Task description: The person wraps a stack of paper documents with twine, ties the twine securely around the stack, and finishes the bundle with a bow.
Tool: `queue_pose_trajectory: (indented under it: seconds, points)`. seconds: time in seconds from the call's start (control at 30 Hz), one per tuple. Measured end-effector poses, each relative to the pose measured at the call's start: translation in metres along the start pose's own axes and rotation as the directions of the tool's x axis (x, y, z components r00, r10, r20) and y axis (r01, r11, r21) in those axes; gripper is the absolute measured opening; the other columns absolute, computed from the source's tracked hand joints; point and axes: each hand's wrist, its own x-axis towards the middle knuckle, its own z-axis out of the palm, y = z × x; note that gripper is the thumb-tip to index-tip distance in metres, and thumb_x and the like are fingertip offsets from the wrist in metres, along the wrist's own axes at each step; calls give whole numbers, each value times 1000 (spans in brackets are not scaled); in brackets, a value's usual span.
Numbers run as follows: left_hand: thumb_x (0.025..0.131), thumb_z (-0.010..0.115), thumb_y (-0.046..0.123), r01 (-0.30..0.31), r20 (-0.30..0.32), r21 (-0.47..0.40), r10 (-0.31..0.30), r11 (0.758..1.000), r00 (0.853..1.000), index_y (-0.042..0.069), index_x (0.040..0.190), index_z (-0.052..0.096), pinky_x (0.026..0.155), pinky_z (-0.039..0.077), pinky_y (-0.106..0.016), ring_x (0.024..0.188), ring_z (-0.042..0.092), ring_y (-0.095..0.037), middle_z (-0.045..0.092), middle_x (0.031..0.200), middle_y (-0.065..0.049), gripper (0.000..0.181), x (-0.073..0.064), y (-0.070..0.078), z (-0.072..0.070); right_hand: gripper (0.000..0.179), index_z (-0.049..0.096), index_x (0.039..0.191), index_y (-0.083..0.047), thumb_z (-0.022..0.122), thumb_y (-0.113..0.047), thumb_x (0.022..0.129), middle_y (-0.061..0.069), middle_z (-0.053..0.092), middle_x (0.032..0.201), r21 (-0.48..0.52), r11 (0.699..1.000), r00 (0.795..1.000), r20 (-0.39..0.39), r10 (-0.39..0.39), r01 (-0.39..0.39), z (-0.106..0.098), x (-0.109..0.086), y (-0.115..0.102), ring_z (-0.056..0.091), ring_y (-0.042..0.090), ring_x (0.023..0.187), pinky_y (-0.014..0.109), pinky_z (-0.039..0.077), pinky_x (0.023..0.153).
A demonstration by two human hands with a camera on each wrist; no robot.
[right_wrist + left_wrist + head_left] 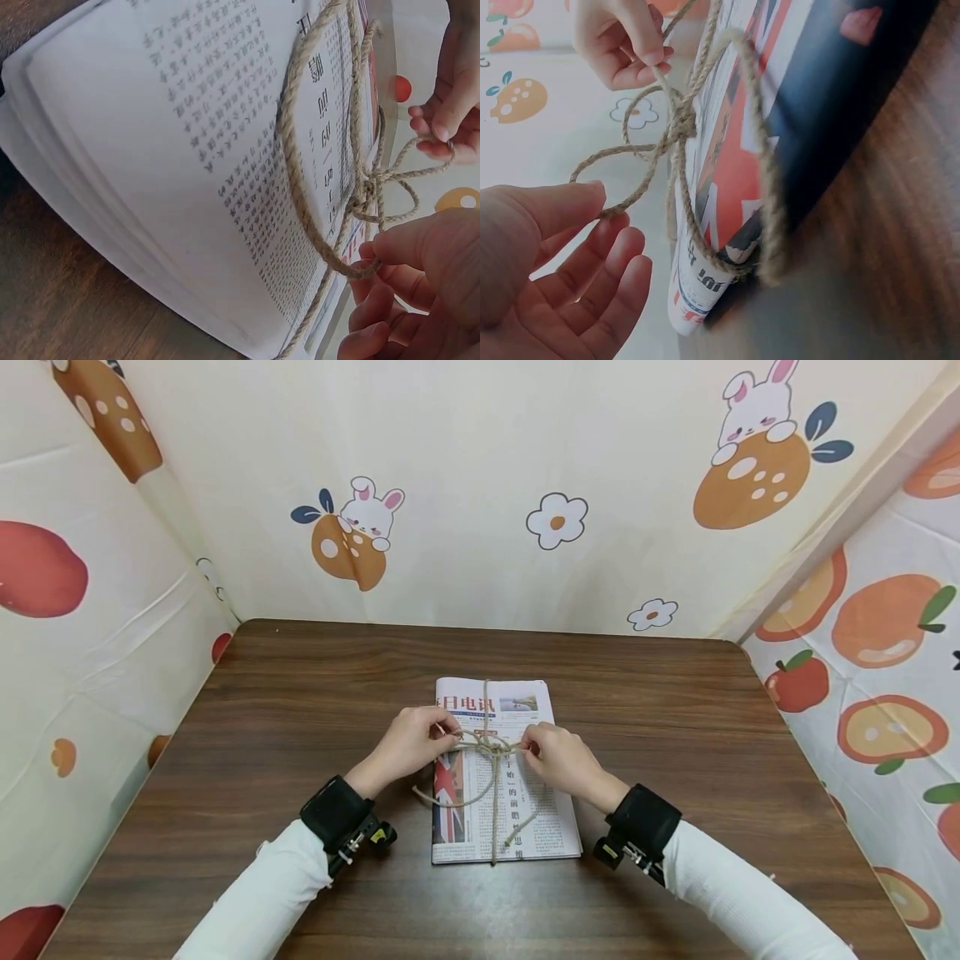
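Observation:
A stack of folded newspapers (551, 827) lies on the table, bound both ways with jute twine (495, 810). Over its upper middle the twine meets in a knot (681, 124) with loops standing out from it. My left hand (415, 739) pinches one loop between thumb and forefinger, left of the knot; the other fingers are loosely bent. On the opposite side my right hand (562, 758) pinches a strand of twine (352, 270) between thumb and index finger. One loose end curves left past the stack's edge, and another lies across the lower right of the top page.
The brown wood-grain table (315, 668) extends around the stack. Printed curtains (465, 568) with rabbits, fruit and flowers hang behind and at both sides. Each wrist wears a black band (337, 814) with a small camera.

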Motion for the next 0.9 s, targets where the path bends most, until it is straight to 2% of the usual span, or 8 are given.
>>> queue_pose_trajectory:
  seconds: [0.2,0.3,0.6,0.77,0.9]
  points:
    - [84,63,6,2,76,4,-2,1000,997,6,95,69,56,44,-23,69,57,-12,66,84,-2,13,12,-2,-5,4,61,82,-11,62,-7,83,-2,53,72,2,1000,1000,-5,-5,5,0,0,-1,43,7,59,21,36,51]
    - [84,60,3,2,89,37,-5,999,996,6,97,69,59,43,-25,70,55,-13,65,84,-2,16,18,-6,-6,5,61,81,-11,63,-8,83,-2,53,72,-1,1000,1000,-10,-2,2,1,0,-1,43,6,58,21,37,51]
    - [83,59,1,17,48,144,-24,989,999,8,91,70,64,43,-28,67,52,-13,65,82,-4,15,35,-23,2,5,60,81,-12,64,-9,83,-2,51,71,4,1000,1000,-25,-16,16,3,-1,-2,42,6,57,20,35,49]
    - [83,62,6,3,19,217,-7,976,1000,11,86,70,61,39,-27,64,48,-13,62,77,-2,10,41,-26,11,6,60,82,-12,64,-8,83,-2,50,71,7,1000,1000,-22,-11,12,3,-1,-1,41,6,55,20,34,47]
    - [83,65,12,-32,31,221,26,975,999,15,83,70,59,39,-26,64,49,-12,60,76,1,6,44,-25,16,7,59,82,-12,63,-7,83,-2,51,71,8,1000,999,-26,-20,20,3,-1,-2,41,6,56,20,34,49]
